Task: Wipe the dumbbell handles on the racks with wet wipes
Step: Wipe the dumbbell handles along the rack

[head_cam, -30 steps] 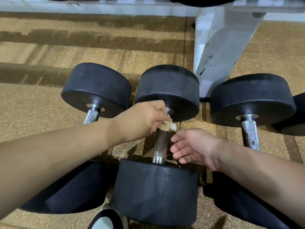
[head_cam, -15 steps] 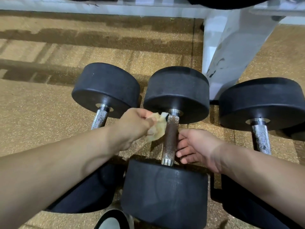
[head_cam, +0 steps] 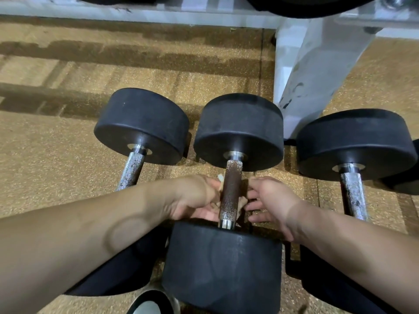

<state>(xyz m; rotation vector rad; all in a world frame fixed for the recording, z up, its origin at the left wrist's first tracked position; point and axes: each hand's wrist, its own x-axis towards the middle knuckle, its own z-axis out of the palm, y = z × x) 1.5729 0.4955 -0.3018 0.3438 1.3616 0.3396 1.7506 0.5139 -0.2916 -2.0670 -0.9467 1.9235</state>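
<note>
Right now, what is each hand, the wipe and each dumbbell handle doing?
middle handle: rusty brown, wet wipe under it
wet wipe: crumpled, poking out both sides of it
left hand: holds the wet wipe
right hand: open, fingers near the wet wipe
left handle: speckled silver, untouched
right handle: speckled silver, untouched

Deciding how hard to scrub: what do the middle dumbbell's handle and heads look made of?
Middle dumbbell handle: knurled metal, brown like rust over most of its length, bright chrome-like at the near end. Its far head and near head: matte black, probably rubber coating; dull, faintly scuffed, no glint. Behind the handle, wet wipe: thin, crumpled, yellowish-stained cloth or paper.
</note>
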